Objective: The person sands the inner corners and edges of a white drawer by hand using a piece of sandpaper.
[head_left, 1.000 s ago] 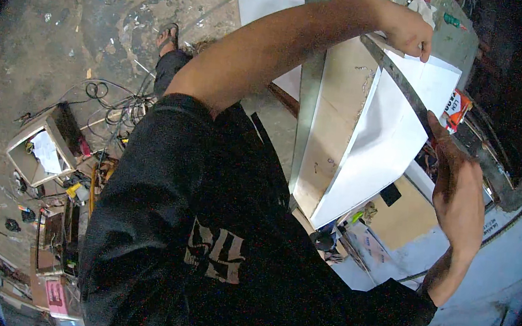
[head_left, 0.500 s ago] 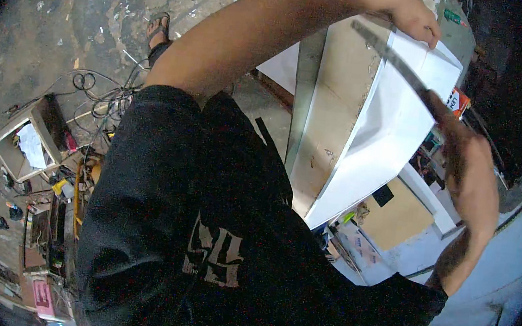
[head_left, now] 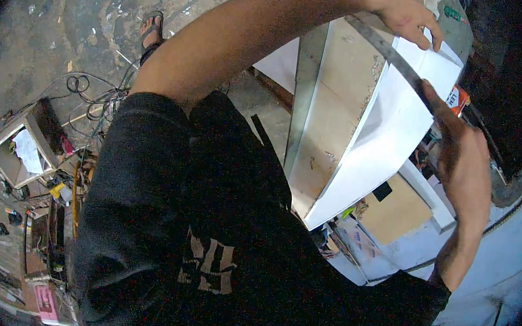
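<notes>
Along the beige board (head_left: 337, 107), I see the white sheet (head_left: 380, 153) extending toward the right hand (head_left: 469, 169), which appears to grasp one end of a dark flat strip (head_left: 397, 61), perhaps there to leave the rest reaching freely across the sheet. The left hand (head_left: 410, 18) has fingers bent at the sheet's far end, likely steadying it; whether they grip or merely rest, I can't tell. The strip's gripped end is hidden from me, and its far tip disappears near the left forearm.
</notes>
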A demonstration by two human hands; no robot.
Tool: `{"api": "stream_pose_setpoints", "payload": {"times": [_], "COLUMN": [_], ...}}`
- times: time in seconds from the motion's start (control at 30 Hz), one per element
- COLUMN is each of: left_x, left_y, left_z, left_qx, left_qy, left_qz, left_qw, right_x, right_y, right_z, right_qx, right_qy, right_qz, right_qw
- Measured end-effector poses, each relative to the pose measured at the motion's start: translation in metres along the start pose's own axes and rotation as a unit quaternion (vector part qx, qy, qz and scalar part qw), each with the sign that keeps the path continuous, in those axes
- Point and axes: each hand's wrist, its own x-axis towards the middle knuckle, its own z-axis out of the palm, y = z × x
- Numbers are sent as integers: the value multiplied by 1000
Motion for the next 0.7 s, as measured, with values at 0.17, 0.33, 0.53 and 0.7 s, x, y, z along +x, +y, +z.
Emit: {"api": "stream_pose_setpoints", "payload": {"times": [0.17, 0.33, 0.53, 0.7], "left_x": [4, 12, 10, 2], "left_y": [-3, -13, 0, -8], "left_z": [8, 14, 6, 4], "left_qx": [-33, -23, -31, -10], "left_qy": [12, 18, -5, 36], "left_qz": [43, 78, -9, 29], "left_qw": [998, 997, 999, 999], "right_x": [14, -6, 19, 7], "right_y": [-16, -4, -15, -12], "right_z": [0, 5, 10, -11], "right_qx": [-12, 0, -60, -16], "right_qy": [-80, 25, -14, -23], "right_qz": [81, 1, 62, 61], "right_qw": [993, 1000, 996, 998]}}
